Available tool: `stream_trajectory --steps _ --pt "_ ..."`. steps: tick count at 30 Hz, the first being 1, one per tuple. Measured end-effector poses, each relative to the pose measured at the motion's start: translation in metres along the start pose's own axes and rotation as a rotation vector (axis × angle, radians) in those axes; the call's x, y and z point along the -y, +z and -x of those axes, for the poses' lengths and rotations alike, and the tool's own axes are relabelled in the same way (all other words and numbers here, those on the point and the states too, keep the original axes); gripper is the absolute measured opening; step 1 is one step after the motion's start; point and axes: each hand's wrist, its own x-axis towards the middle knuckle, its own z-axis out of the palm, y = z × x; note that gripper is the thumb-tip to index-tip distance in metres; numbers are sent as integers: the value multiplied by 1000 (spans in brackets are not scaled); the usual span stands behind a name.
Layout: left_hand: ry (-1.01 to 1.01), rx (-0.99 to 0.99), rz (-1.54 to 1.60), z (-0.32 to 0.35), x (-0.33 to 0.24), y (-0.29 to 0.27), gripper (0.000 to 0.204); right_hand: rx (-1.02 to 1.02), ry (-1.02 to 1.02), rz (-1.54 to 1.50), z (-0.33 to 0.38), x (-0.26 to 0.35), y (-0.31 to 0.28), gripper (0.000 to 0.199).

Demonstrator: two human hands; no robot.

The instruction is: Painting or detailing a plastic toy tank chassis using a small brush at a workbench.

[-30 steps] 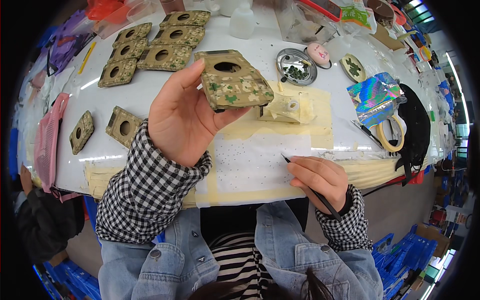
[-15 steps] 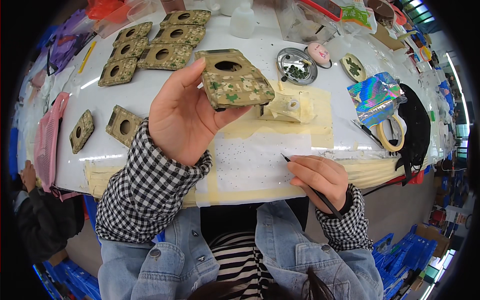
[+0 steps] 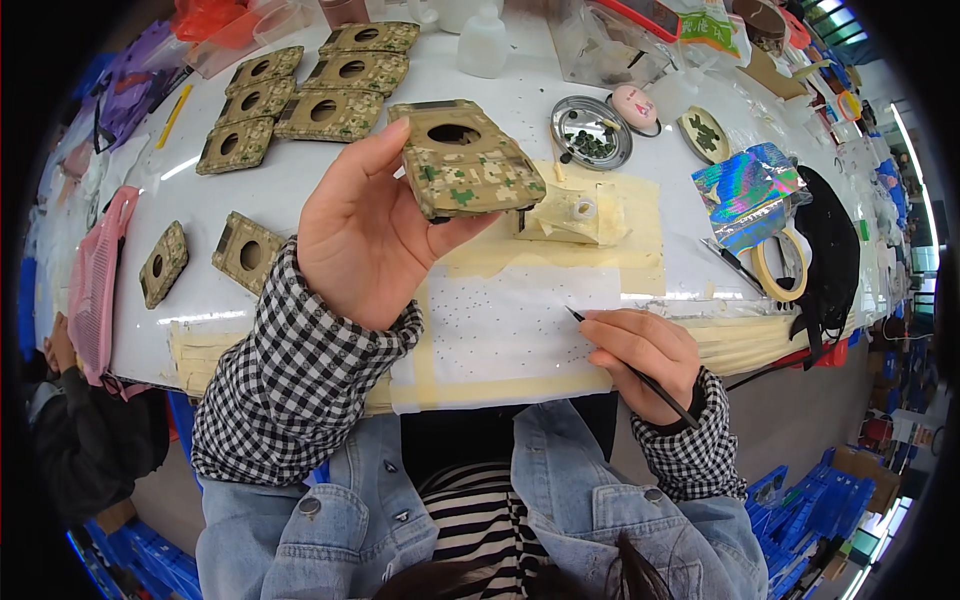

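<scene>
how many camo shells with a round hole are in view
9 camo shells: one in the left hand, six in two columns at back left, two in front of those. Others may be hidden.

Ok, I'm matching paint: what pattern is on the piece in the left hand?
The held piece has blocky tan, green and brown camouflage; head view shows it.

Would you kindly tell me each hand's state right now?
Left hand: holding a camouflage-patterned model tank hull.
Right hand: closed on a slim black pointed tool.
</scene>
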Motion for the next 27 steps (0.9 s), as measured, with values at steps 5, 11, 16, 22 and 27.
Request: stream_trajectory --steps 5,11,16,22,27 --pt "-1 1 6 1 0 0 56 -25 51 -30 2 1 -2 27" --pt "-20 8 14 2 -1 3 55 -63 92 -60 3 1 -2 25" --pt "-19 1 22 2 -1 3 55 -56 90 -47 2 1 -2 27" --pt "-13 -19 3 3 -1 4 55 1 -13 23 -1 1 0 32" --pt "-15 -15 -2 2 -1 3 55 -22 -82 70 -1 2 2 33"
